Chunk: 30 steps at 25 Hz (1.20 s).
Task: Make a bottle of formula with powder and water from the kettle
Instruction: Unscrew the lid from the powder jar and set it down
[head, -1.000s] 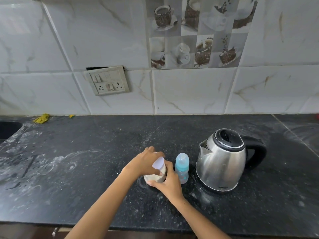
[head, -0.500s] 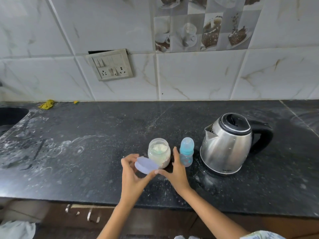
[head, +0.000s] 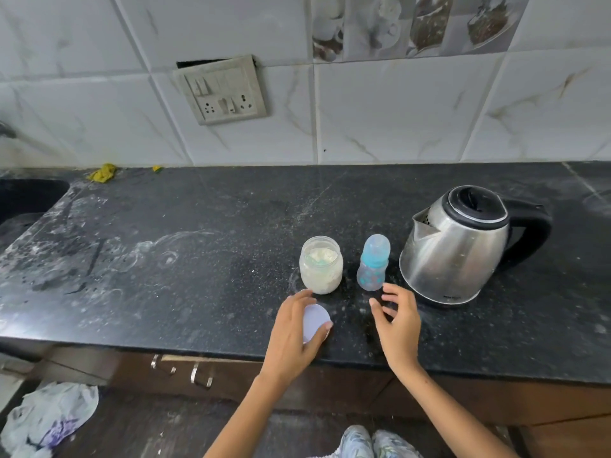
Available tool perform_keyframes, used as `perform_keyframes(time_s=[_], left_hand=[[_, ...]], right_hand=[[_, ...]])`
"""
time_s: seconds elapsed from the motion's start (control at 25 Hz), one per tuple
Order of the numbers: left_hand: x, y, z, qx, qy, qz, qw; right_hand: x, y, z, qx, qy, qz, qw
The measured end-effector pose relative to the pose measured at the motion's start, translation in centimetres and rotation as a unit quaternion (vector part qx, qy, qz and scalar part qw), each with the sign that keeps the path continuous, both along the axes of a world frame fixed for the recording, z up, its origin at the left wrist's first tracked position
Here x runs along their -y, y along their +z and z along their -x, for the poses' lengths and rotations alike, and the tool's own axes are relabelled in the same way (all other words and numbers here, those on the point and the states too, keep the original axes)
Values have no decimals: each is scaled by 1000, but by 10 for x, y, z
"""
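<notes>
Head view: at lower centre your left hand (head: 294, 328) pinches the round lilac lid (head: 315, 322); your right hand (head: 398, 322) spreads, holding nothing. Above stand the open powder jar (head: 320, 266), translucent blue-capped bottle (head: 373, 262) and steel kettle (head: 459, 242) on the speckled black counter (head: 198, 259).

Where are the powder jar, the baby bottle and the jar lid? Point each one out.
powder jar (head: 320, 271): head view, on its clear side wall.
baby bottle (head: 373, 276): head view, on its lower body.
jar lid (head: 315, 320): head view, on its flat top, held in the left hand (head: 292, 335).
</notes>
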State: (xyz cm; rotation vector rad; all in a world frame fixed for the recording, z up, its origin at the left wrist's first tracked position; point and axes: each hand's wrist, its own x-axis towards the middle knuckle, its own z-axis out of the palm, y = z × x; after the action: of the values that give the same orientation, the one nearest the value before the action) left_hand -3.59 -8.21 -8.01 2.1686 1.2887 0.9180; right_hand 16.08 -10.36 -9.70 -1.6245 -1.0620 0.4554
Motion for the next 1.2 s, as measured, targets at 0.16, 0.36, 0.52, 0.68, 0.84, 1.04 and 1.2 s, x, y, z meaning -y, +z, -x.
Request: perform_keyframes(time_s=[0.16, 0.36, 0.52, 0.68, 0.84, 1.04, 1.2], left_hand=[[-24, 35, -62, 42, -86, -25, 995], [-75, 53, -112, 24, -162, 98, 982], [-104, 55, -115, -13, -199, 78, 977], [-115, 56, -114, -11, -217, 69, 974], [-96, 55, -126, -38, -78, 35, 996], [-95, 62, -126, -96, -105, 66, 988], [-112, 62, -117, -100, -143, 64, 983]], right_hand=[[-20, -3, -11, -44, -3, 32, 999], [-46, 4, -20, -58, 78, 35, 995], [-59, 4, -38, -56, 114, 58, 990], [-62, -1, -47, -38, 150, 103, 983], [-63, -9, -36, -48, 103, 76, 991], [-65, -11, -30, -12, 71, 57, 996], [-67, -11, -31, -26, 67, 71, 995]])
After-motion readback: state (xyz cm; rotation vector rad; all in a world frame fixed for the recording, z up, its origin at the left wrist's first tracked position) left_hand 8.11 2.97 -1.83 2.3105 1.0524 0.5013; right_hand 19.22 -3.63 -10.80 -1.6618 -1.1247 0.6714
